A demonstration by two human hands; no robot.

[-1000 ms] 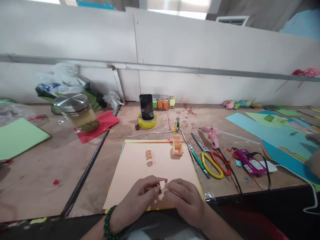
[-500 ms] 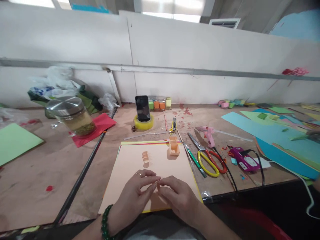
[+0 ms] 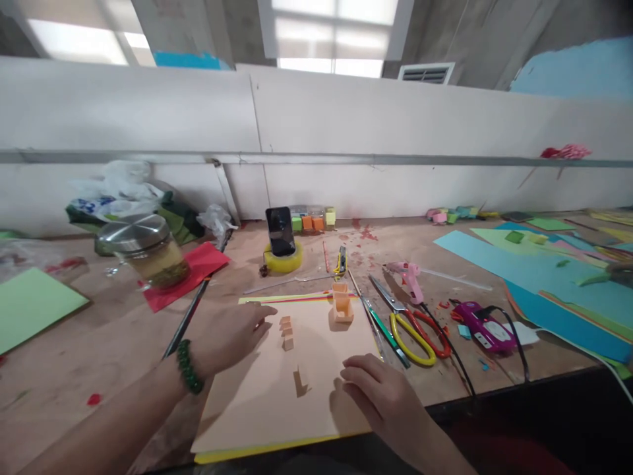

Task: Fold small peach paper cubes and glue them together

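My left hand [image 3: 232,333], wearing a green bead bracelet [image 3: 186,367], reaches over the left edge of a stack of peach paper [image 3: 262,402]. Its fingers stretch out, empty, just left of a small zigzag-folded peach paper strip [image 3: 287,335]. My right hand [image 3: 388,392] hovers low over the stack's right side, fingers loosely bent and nothing seen in them. Between the hands a small folded peach paper piece [image 3: 301,381] stands on the top sheet. Near the sheet's upper right corner is a little peach paper box shape [image 3: 342,309].
Right of the stack lie scissors [image 3: 410,330], a green-handled tool [image 3: 388,336], a pink glue gun [image 3: 409,277] and a purple power strip [image 3: 484,326] with cables. A phone [image 3: 280,231] leans on yellow tape [image 3: 284,260]. A glass tea jar [image 3: 148,254] stands at left on red paper.
My hands have come apart from the pinch over the sheet. The left moved up and left, the right slightly right. The small folded piece now stands where they met. The view tilted up.
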